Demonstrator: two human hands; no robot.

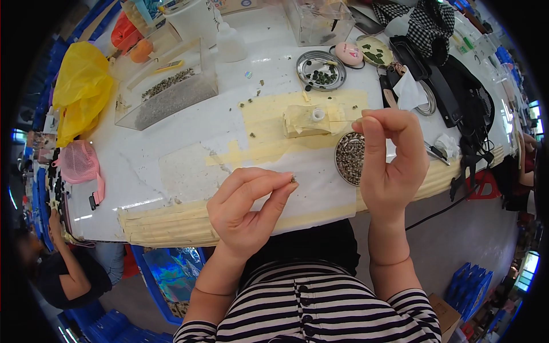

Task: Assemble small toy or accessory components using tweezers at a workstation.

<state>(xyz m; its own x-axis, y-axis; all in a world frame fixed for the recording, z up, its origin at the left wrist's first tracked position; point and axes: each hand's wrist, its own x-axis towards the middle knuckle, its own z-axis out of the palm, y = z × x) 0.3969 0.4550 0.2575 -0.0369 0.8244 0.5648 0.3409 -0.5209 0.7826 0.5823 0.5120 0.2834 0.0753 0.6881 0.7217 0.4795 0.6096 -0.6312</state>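
Over the near part of the table my left hand (243,206) pinches a tiny greyish-brown piece (293,179) between thumb and forefinger; its exact kind is too small to make out. Farther right, my raised right hand (394,160) has thumb and forefinger closed on a thin needle-like stick (342,120). The stick's free end points left, toward a small white nozzle (318,115) on a tape-wrapped block (297,123). Partly behind my right hand stands a round dish (337,166) filled with many small greyish-brown pieces (350,154).
A clear box (214,86) of grey granules sits at the far left, beside a yellow bag (86,86) and a pink mesh pouch (78,162). At the back right are a metal dish (299,70) with dark green bits and a black case (440,91). Another person's arm (71,266) shows at left.
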